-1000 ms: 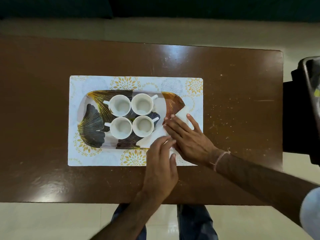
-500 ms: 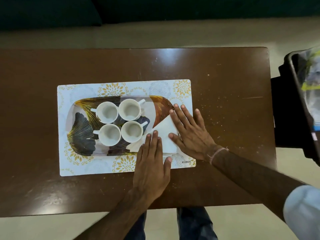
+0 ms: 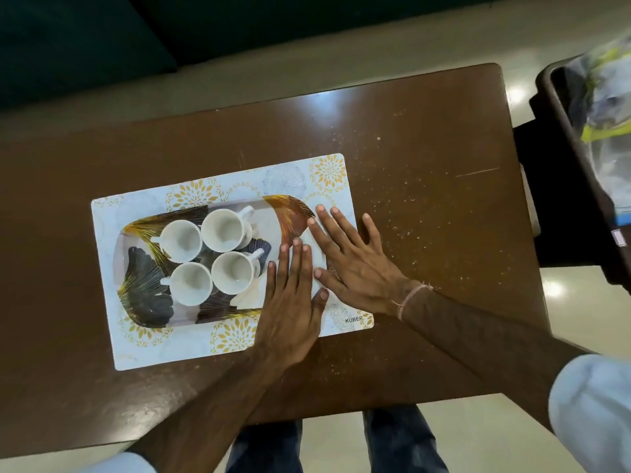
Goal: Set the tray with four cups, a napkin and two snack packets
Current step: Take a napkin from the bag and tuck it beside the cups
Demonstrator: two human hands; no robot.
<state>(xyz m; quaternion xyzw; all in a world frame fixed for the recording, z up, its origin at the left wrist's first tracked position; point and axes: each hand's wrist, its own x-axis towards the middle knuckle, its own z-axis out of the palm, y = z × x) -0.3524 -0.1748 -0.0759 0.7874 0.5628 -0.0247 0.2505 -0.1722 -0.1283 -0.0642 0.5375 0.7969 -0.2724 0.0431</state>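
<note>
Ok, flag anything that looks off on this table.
The brown wooden table is speckled with pale crumbs right of the floral placemat. The white folded napkin lies diagonally, hanging over the leaf-patterned tray's edge under both flat hands. The four white cups look tidy.

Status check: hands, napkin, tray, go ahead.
Both hands flat, left hand and right hand pressing napkin on tray. Four cups aboard. No snack packets yet.
</note>
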